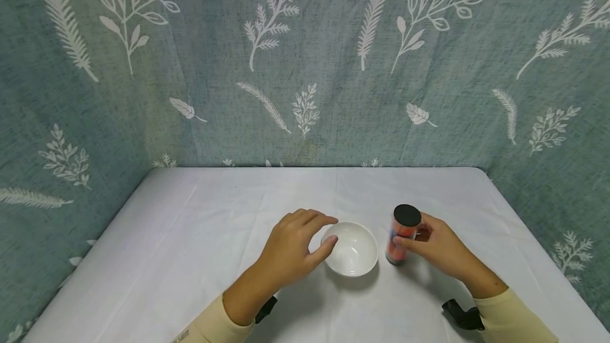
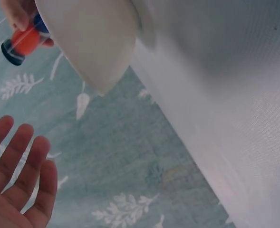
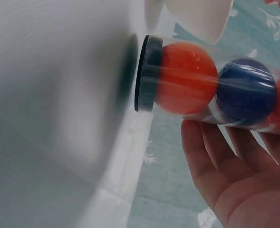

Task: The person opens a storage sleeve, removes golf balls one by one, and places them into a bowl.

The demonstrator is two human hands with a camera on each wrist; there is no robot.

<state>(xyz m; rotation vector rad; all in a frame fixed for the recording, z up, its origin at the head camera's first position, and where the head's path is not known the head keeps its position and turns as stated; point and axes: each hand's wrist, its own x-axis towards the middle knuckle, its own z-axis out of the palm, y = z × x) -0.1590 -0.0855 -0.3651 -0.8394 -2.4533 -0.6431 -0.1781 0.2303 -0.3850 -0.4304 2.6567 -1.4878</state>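
Fingers (image 1: pixel 411 241) of the right hand (image 1: pixel 440 250) curl round a clear tube (image 1: pixel 402 238), thumb across its near side, the tube standing upright on the table (image 1: pixel 190 237) under a black cap (image 1: pixel 407 215); the right wrist view shows an orange ball (image 3: pixel 187 78) against the tube's black base, a blue ball (image 3: pixel 246 92) next along, the fingers lying under the tube; left hand (image 1: pixel 290 250) loosely spread and grasping nothing, its thumb tip at the near-left rim of a white bowl (image 1: pixel 351 250), fingers arched above that rim; bowl just beside the tube, to its left, apart from it; leaf-patterned teal cloth (image 1: pixel 305 68) behind the white-covered table.
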